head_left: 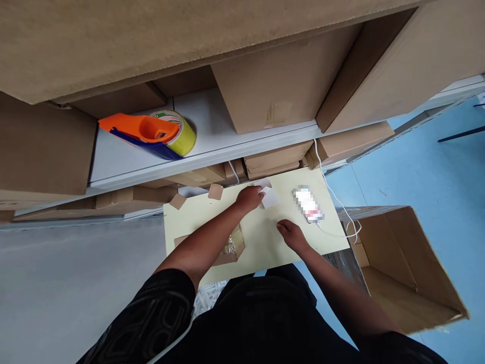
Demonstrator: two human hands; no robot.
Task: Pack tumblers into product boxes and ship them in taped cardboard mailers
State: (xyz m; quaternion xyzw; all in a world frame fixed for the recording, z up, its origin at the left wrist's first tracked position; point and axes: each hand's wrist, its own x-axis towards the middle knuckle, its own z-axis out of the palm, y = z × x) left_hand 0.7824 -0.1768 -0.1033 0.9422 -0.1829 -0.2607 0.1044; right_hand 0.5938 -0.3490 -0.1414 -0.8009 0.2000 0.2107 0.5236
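My left hand (pixel 250 198) reaches over the back of the pale yellow table (pixel 257 237), its fingertips closed at the edge of a white paper slip (pixel 270 198). Another pale slip (pixel 262 182) lies just behind, partly covered. My right hand (pixel 291 233) hovers over the table's right half with its fingers curled together; the inside of the grip is hidden. To its right lies a phone (pixel 307 203) with a blurred-out screen. Under my left forearm, and partly hidden by it, is a small open cardboard box (pixel 239 242) with clear plastic wrapping (pixel 229 246) in it.
Two brown cardboard pieces (pixel 215 191) lie at the table's back left. A white cable (pixel 333 194) hangs along the right edge. A large open carton (pixel 409 268) stands to the right. The shelf (pixel 212 119) above bears cartons and an orange-and-blue tape dispenser (pixel 142 129) with yellow tape.
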